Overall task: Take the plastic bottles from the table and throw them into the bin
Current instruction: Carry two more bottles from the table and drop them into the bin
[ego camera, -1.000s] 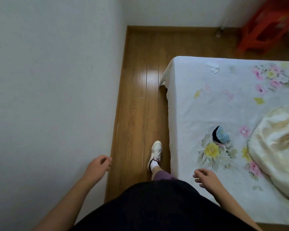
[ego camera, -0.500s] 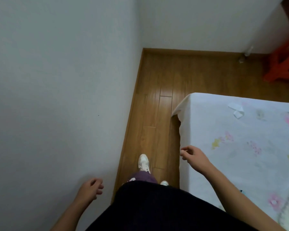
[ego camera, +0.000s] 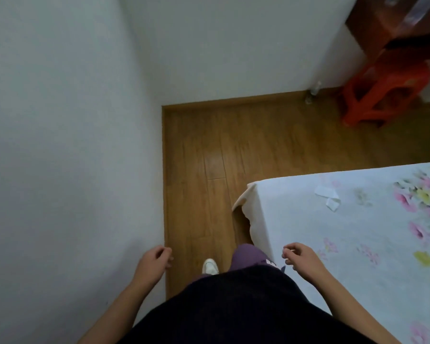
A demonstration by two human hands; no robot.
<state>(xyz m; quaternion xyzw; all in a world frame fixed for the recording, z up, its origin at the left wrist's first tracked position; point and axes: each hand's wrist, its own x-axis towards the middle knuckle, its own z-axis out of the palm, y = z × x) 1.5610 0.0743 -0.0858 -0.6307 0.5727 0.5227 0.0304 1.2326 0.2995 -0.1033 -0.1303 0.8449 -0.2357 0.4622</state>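
Observation:
My left hand (ego camera: 154, 263) hangs beside the white wall with its fingers loosely curled and nothing in it. My right hand (ego camera: 302, 260) hovers over the near corner of the bed (ego camera: 333, 232), fingers curled loosely, holding nothing. A small clear bottle (ego camera: 312, 91) stands on the floor against the far wall, well ahead of both hands. No table and no bin are in view.
The bed has a white flowered sheet with a scrap of white paper (ego camera: 329, 196) on it. A narrow strip of wooden floor (ego camera: 204, 170) runs between the wall and the bed. A red plastic stool (ego camera: 380, 95) stands at the far right.
I have walked forward along the gap beside the bed. The view has swung up and right, so the stool shows more fully. Both hands swing with the steps and stay without a load.

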